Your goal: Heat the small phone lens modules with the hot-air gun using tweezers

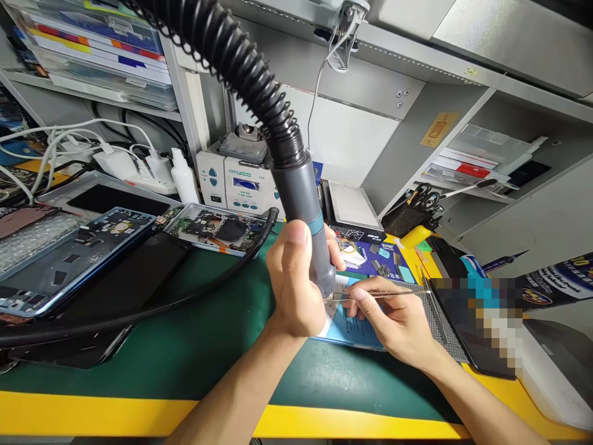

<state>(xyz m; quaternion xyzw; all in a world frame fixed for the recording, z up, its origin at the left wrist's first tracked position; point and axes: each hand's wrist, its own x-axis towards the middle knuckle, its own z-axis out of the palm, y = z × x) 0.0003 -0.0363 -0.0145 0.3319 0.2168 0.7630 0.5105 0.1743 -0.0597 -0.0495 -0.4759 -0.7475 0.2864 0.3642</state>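
Observation:
My left hand (296, 278) is wrapped round the dark grey handle of a hot air gun (299, 191), nozzle pointing down. A black ribbed hose with a wire coil (250, 68) rises from its top toward the upper left. Just right of the nozzle, my right hand (393, 315) pinches a pair of thin metal tweezers (384, 293), their tips beside the nozzle. Under both lies a blue and white sheet or pad (352, 334). Whatever sits right beneath the nozzle is too small and partly hidden to make out.
On the left, phone frames (92, 253), dark panels and a thick black cable (199, 290) cover the green mat (222, 364). A tray of circuit boards (213, 228), a white bottle (184, 176) and a soldering station (241, 182) stand behind. At right are more tweezers (433, 303) and a dark phone (467, 327).

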